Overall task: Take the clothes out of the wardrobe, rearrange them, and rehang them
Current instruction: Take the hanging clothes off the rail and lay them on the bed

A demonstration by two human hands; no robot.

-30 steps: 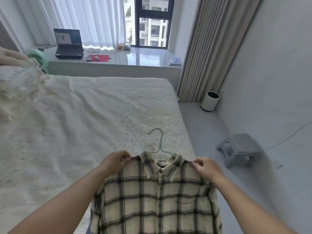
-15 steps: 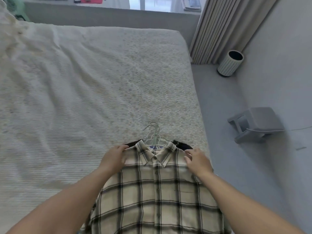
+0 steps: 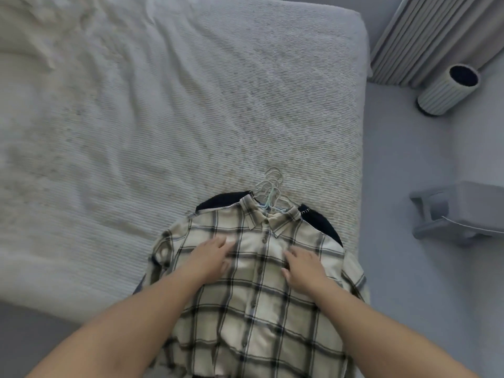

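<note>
Here the bed [image 3: 163,118] fills the left and middle of the view, covered in a pale ribbed bedspread [image 3: 95,165] that is rumpled toward the far left corner. Near the bed's front right edge lies a cream plaid shirt [image 3: 256,317] with dark checks, front side up, buttoned, its collar pointing away from the person and its lower part reaching over the near edge of the bed. The left hand [image 3: 211,259] rests flat on the shirt's left chest panel, fingers straight and loosely spread, pinching nothing; its outline is a little blurred. Just across the button placket, the right hand [image 3: 304,268] lies palm down on the other chest panel, fingers likewise extended and slightly apart, holding nothing. A dark garment [image 3: 321,223] lies underneath the shirt, showing as a black edge beside each shoulder. Above the collar, a cluster of thin hanger hooks [image 3: 271,189], pale metal and light blue, sticks out onto the bedspread; how many hangers there are I cannot tell. To the right of the bed is grey floor [image 3: 403,282]. On it stands a ribbed cylindrical bin [image 3: 444,94] with a dark opening, close to the foot of a pleated curtain [image 3: 425,36]. Nearer, at the right edge, sits a grey plastic stool [image 3: 452,211], well apart from the shirt.
</note>
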